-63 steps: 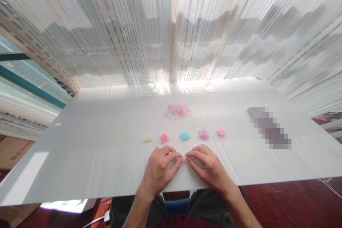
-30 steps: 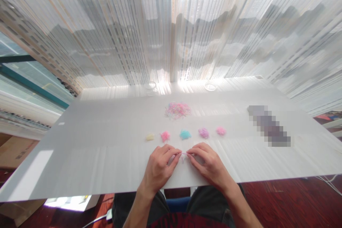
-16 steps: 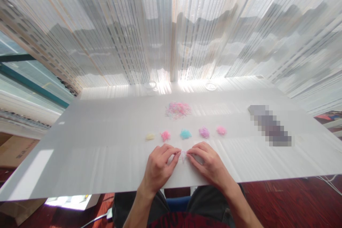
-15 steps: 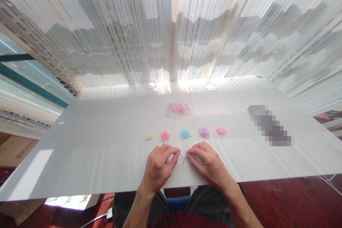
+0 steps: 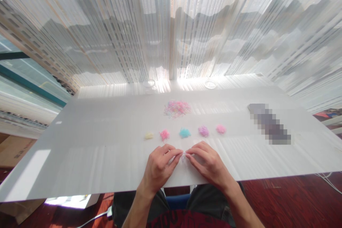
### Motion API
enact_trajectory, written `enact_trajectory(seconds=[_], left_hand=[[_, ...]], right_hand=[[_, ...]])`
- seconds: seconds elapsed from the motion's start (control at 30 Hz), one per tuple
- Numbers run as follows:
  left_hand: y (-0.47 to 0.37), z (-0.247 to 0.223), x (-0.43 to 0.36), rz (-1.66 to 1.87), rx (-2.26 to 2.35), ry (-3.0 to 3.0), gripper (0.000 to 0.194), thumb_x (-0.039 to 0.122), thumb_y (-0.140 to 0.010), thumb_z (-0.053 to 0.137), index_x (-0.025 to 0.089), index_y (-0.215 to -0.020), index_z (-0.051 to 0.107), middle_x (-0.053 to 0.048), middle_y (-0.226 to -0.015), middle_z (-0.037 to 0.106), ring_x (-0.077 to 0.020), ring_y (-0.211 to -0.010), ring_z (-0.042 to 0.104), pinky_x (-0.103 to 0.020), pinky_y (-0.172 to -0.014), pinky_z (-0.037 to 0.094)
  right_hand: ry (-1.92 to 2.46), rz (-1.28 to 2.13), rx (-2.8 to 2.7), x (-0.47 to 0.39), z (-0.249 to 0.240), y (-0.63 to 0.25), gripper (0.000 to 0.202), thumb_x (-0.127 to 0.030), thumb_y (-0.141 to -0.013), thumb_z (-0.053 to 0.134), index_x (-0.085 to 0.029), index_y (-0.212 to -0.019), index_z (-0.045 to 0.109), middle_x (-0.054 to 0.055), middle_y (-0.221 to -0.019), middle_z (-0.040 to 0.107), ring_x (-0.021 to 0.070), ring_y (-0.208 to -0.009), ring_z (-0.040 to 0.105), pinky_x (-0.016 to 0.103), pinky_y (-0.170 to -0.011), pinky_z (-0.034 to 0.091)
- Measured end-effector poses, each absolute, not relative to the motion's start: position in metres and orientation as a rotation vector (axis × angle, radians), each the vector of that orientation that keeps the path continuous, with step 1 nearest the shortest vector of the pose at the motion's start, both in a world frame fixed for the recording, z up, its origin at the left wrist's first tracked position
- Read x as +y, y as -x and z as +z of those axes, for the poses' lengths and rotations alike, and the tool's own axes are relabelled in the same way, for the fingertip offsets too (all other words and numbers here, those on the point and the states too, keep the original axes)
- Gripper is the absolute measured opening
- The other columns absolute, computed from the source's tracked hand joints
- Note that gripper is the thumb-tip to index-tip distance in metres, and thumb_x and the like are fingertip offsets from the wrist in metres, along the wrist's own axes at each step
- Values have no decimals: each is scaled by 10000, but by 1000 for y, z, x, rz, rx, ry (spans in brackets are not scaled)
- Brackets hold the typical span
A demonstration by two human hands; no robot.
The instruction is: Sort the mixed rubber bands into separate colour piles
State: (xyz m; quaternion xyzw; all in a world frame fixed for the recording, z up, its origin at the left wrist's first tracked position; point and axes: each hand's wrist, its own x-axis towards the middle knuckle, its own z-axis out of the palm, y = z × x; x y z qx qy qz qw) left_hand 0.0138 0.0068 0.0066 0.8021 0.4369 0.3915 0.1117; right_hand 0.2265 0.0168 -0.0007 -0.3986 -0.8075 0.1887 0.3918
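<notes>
Near the table's front edge, my left hand (image 5: pixel 161 164) pinches something tiny between thumb and fingertips. My right hand (image 5: pixel 207 161) makes a similar pinch just beside it, the fingertips nearly touching. What lies between them is too small to make out; a few pale purple bits (image 5: pixel 183 159) show just below the fingertips. Beyond the hands lies a row of small piles: yellow (image 5: pixel 149 135), deep pink (image 5: pixel 165 134), turquoise (image 5: pixel 184 133), purple (image 5: pixel 203 131) and light pink (image 5: pixel 221 129). Behind the row is a larger mixed-colour heap (image 5: pixel 177 109) of thin pieces.
A blurred dark object (image 5: pixel 269 124) lies on the right of the white table (image 5: pixel 80 142). Two clear round items (image 5: pixel 210 84) stand at the back by the striped curtain. Below left are a white box (image 5: pixel 72 201), a cable and cardboard.
Both hands' fingertips have drawn closer together, and the thin pinkish-purple strand that stretched between them no longer shows plainly. The view has shifted slightly.
</notes>
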Motion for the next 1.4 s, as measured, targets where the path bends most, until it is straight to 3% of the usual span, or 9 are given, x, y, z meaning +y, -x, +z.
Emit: enact_trajectory(seconds=[0.8, 1.4], left_hand=[[-14, 4, 5, 1056, 1228, -2314, 132, 199, -939, 700, 204, -1069, 725, -49, -897, 742, -167, -713, 647, -261, -599, 531], [-15, 5, 7, 1146, 1229, -2281, 104, 188, -994, 644, 207, -980, 745, -32, -849, 745, -162, -759, 692, -269, -687, 539]], right_hand=[[983, 472, -2008, 16, -3, -227, 96, -187, -1008, 623, -231, -1016, 708, 53, -877, 713, 202, -804, 676, 343, -716, 583], [963, 502, -1998, 15, 0, -228, 88, -185, -1001, 635, -218, -1030, 712, 54, -885, 711, 195, -804, 677, 327, -713, 578]])
